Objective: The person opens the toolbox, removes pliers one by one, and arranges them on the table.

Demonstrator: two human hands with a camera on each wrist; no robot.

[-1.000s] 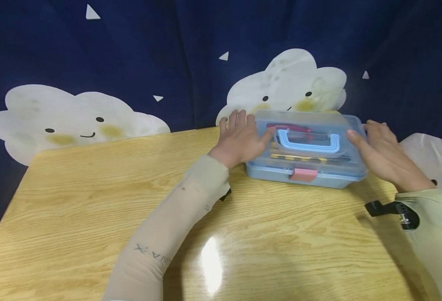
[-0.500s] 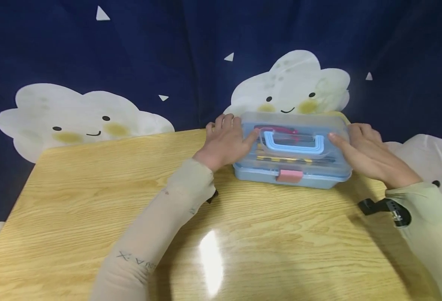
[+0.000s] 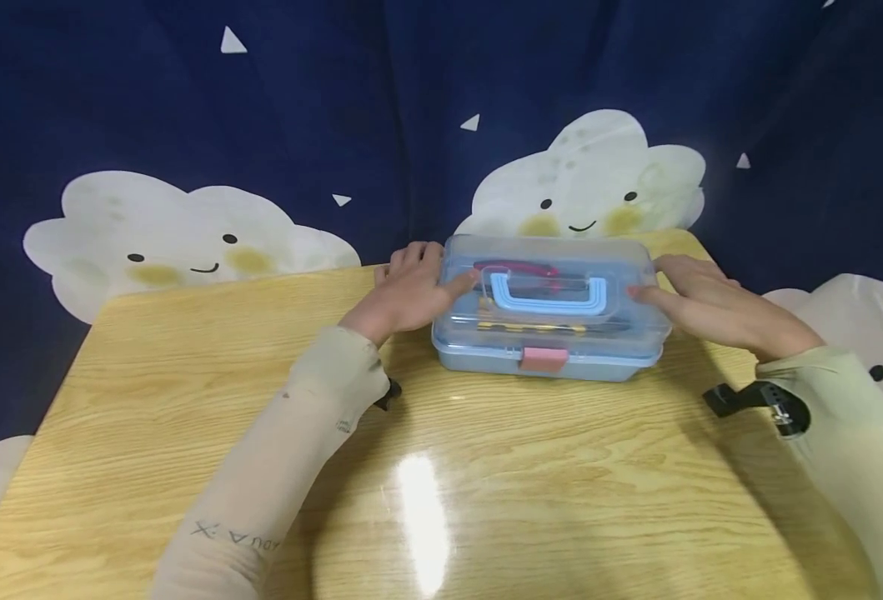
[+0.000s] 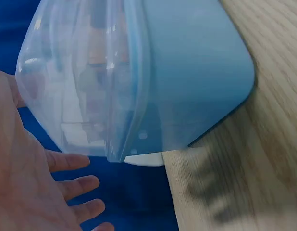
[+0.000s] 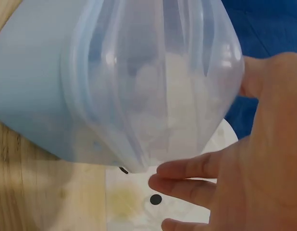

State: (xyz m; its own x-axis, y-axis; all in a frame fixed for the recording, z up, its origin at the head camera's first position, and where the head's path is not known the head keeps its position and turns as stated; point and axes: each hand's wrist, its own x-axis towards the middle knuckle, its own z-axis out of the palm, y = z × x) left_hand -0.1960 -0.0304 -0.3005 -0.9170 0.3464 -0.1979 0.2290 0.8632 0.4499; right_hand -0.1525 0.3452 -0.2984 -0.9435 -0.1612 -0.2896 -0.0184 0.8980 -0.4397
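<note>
A light-blue plastic storage box [image 3: 606, 369] stands on the wooden table, its clear lid down. A blue carry handle [image 3: 549, 307] lies on the lid, and a pink latch [image 3: 544, 359] is at the front. Through the lid show a magenta item [image 3: 519, 268] and yellow-and-black strips [image 3: 531, 327]. At the left end my left hand [image 3: 411, 292] lays its thumb on the lid; in the left wrist view its other fingers [image 4: 80, 186] extend straight past the far corner. My right hand [image 3: 726, 308] touches the right end, thumb on the lid, fingers [image 5: 187, 167] extended at the back corner.
The box stands near the back edge of the wooden table [image 3: 223, 400]. Right behind that edge hangs a dark blue curtain [image 3: 298, 100] printed with white clouds. Black wrist camera mounts [image 3: 756, 404] stick out below the sleeves.
The box has slid left along the table with both hands at its ends. The head view has also shifted, so the curtain clouds appear farther right.
</note>
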